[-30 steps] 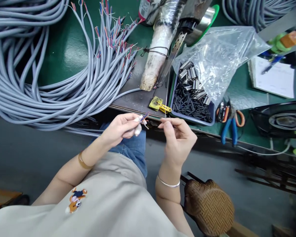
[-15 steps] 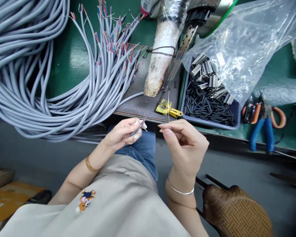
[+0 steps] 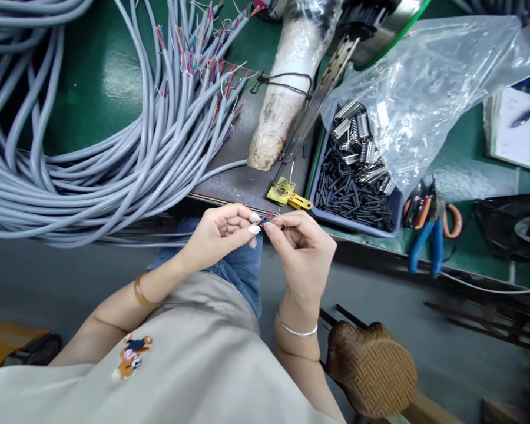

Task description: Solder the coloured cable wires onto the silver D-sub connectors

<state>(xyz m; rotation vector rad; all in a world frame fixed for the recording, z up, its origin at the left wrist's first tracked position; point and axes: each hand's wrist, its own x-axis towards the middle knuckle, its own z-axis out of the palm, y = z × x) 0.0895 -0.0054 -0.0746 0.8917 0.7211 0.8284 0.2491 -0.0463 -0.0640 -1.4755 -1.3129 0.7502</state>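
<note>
Thin coloured wires [image 3: 269,218] fan out between my two hands, just off the table's front edge. My left hand [image 3: 225,232] pinches them at their left end, with white coverings on its fingertips. At their right end, the thumb and forefinger of my right hand [image 3: 298,238] are closed on the wires. A grey cable [image 3: 225,169] lies over the dark board behind my left hand. Beyond my right hand are a yellow cutter [image 3: 299,201] and a piece of yellow sponge [image 3: 281,189], with a thin pale strand standing over them.
Many grey cables [image 3: 128,171] with frayed coloured ends cover the left. A soldering iron [image 3: 309,112] points down beside a wrapped white bundle [image 3: 276,112]. To the right are a blue tray [image 3: 357,222] of black tubes and metal connectors, a plastic bag [image 3: 428,88] and blue-handled pliers [image 3: 427,241].
My right hand has moved left to my left hand and now grips the wires, which have spread out. The view has shifted, showing more of the table's right side.
</note>
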